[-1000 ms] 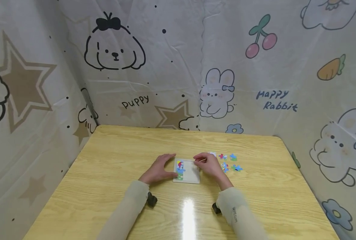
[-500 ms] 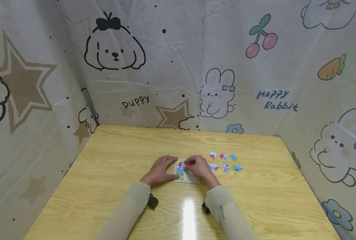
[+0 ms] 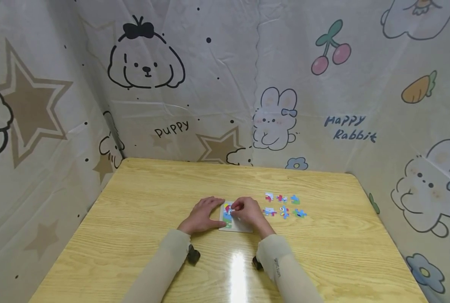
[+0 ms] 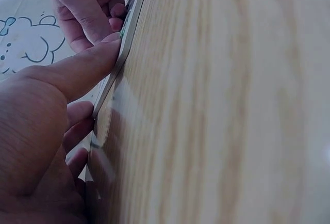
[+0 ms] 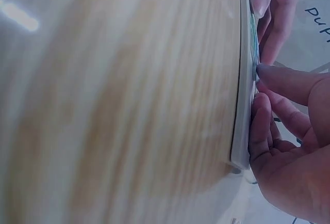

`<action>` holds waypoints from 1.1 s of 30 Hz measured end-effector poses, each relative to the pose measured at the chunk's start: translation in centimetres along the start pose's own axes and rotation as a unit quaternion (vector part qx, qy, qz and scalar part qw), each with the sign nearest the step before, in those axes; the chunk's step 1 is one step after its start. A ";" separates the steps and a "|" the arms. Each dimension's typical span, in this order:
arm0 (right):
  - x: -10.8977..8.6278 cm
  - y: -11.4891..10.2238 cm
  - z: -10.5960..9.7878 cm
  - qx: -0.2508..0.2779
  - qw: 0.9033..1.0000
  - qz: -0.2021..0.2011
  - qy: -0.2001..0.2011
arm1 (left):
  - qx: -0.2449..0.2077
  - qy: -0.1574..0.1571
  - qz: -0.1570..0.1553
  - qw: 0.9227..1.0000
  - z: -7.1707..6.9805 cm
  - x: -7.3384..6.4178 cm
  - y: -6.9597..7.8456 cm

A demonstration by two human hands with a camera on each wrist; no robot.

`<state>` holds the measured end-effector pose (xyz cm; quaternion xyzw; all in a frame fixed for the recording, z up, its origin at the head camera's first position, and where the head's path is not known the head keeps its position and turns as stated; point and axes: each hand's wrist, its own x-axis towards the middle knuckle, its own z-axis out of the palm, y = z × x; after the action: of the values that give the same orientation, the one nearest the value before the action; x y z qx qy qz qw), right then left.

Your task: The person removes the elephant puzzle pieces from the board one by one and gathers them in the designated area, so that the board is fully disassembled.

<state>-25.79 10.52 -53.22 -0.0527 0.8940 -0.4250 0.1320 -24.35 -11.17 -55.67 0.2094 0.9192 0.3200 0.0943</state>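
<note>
A small pale puzzle tray (image 3: 241,229) lies on the table, with joined picture pieces (image 3: 227,218) down its left side. My left hand (image 3: 201,215) holds the tray at its left edge, thumb near the front corner and fingers at the back corner. In the left wrist view the thumb (image 4: 95,61) presses on the tray's rim. My right hand (image 3: 249,213) reaches over the tray's right part and pinches a puzzle piece, mostly hidden by the fingers, beside the joined pieces. In the right wrist view its thumb (image 5: 281,82) is right at the tray's surface.
Several loose puzzle pieces (image 3: 284,211) lie in two rows right of the tray, close to my right hand. The wooden table (image 3: 153,189) is bounded by a printed curtain (image 3: 217,84) behind and at both sides.
My right hand has moved left from the tray's right edge to the joined pieces, carrying the pinched piece, then barely shifted. The left hand stays almost in place on the tray.
</note>
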 end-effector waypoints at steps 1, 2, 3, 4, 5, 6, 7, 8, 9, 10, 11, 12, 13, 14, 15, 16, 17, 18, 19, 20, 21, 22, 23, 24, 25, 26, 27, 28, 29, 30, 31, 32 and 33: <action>0.0 0.0 0.0 -0.002 1.000 0.000 0.000 | 0.000 -0.001 -0.001 1.000 0.0 0.0 0.1; 0.0 0.0 0.1 -0.003 1.000 0.001 0.001 | 0.000 -0.001 -0.001 1.000 0.0 0.0 0.1; 0.1 0.0 0.1 -0.005 1.000 0.001 0.000 | 0.000 -0.001 -0.001 1.000 0.0 0.0 0.1; 0.1 0.0 0.2 -0.006 1.000 0.002 0.001 | 0.000 -0.001 -0.001 1.000 0.0 0.0 0.1; 0.2 0.0 0.2 -0.006 1.000 0.002 0.000 | 0.000 -0.001 -0.001 1.000 0.0 0.0 0.0; 0.2 0.0 0.3 -0.008 1.000 0.001 0.001 | 0.000 -0.002 -0.001 1.000 0.0 0.0 0.0; 0.3 0.1 0.3 -0.008 1.000 0.000 0.003 | 0.000 -0.001 0.000 1.000 0.0 0.0 0.0; 0.3 0.1 0.3 -0.008 1.000 -0.001 0.003 | 0.000 -0.001 0.001 1.000 0.0 0.0 0.0; 0.3 0.1 0.3 -0.008 1.000 -0.003 0.003 | 0.000 0.000 0.002 1.000 0.0 0.0 0.0; 0.4 0.1 0.3 -0.007 1.000 -0.004 0.004 | 0.001 -0.001 0.002 1.000 0.0 0.0 0.0; 0.4 0.1 0.3 -0.007 1.000 -0.005 0.005 | 0.001 -0.002 0.002 1.000 0.0 0.0 0.0; 0.4 0.1 0.3 -0.007 1.000 -0.008 0.006 | 0.001 -0.002 0.002 1.000 0.0 0.0 0.0; 0.4 0.1 0.3 -0.007 1.000 -0.009 0.007 | 0.000 -0.003 0.002 1.000 0.0 -0.1 0.0; 0.4 0.1 0.3 -0.008 1.000 -0.009 0.008 | 0.000 -0.003 0.003 1.000 -0.1 -0.1 0.0; 0.4 0.1 0.3 -0.009 1.000 -0.010 0.009 | 0.000 -0.003 0.003 1.000 -0.1 -0.1 0.0; 0.5 0.2 0.3 -0.010 1.000 -0.011 0.010 | 0.000 -0.003 0.004 1.000 -0.1 -0.1 0.1; 0.5 0.2 0.3 -0.011 1.000 -0.012 0.011 | 0.001 -0.003 0.006 1.000 -0.1 -0.1 0.0; 0.5 0.2 0.3 -0.012 1.000 -0.012 0.013 | 0.000 -0.001 0.007 1.000 -0.1 -0.1 0.0; 0.6 0.3 0.4 -0.013 1.000 -0.013 0.013 | 0.000 0.000 0.008 1.000 0.0 -0.1 0.0; 0.7 0.3 0.4 -0.015 1.000 -0.013 0.013 | 0.000 0.001 0.009 1.000 0.0 -0.1 0.0; 0.7 0.3 0.5 -0.016 1.000 -0.013 0.013 | 0.000 -0.001 0.007 1.000 0.0 -0.1 0.0; 0.7 0.4 0.5 -0.016 1.000 -0.012 0.014 | -0.001 -0.002 0.006 1.000 0.0 -0.2 0.0; 0.8 0.4 0.5 -0.015 1.000 -0.011 0.013 | -0.001 -0.003 0.005 1.000 -0.1 -0.2 0.0; 0.8 0.4 0.5 -0.015 1.000 -0.010 0.014 | -0.001 -0.004 0.002 1.000 -0.1 -0.2 0.1; 0.8 0.4 0.5 -0.016 1.000 -0.011 0.014 | -0.001 -0.005 0.000 1.000 -0.1 -0.1 0.0; 0.8 0.4 0.4 -0.016 1.000 -0.012 0.015 | -0.002 -0.006 -0.002 1.000 -0.1 -0.1 0.0; 0.7 0.4 0.4 -0.015 1.000 -0.012 0.016 | -0.001 -0.006 -0.003 1.000 0.0 -0.1 0.0; 0.7 0.4 0.3 -0.015 1.000 -0.012 0.017 | 0.000 -0.005 -0.003 1.000 0.0 -0.1 0.0; 0.7 0.3 0.3 -0.015 1.000 -0.013 0.018 | 0.000 -0.005 -0.004 1.000 0.0 0.0 -0.1; 0.7 0.3 0.2 -0.015 1.000 -0.015 0.019 | 0.001 -0.005 -0.004 1.000 0.0 0.0 -0.1; 0.6 0.3 0.2 -0.014 1.000 -0.014 0.018 | 0.002 -0.006 -0.004 1.000 0.0 0.0 -0.2; 0.6 0.2 0.1 -0.014 1.000 -0.014 0.018 | 0.002 -0.006 -0.005 1.000 0.0 0.1 -0.2; 0.6 0.2 0.0 -0.012 1.000 -0.013 0.017 | 0.004 -0.006 -0.005 1.000 0.0 0.1 -0.2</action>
<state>-26.34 10.50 -53.50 -0.0589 0.9003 -0.4170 0.1101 -24.50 -11.27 -55.84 0.2072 0.9207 0.3150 0.1007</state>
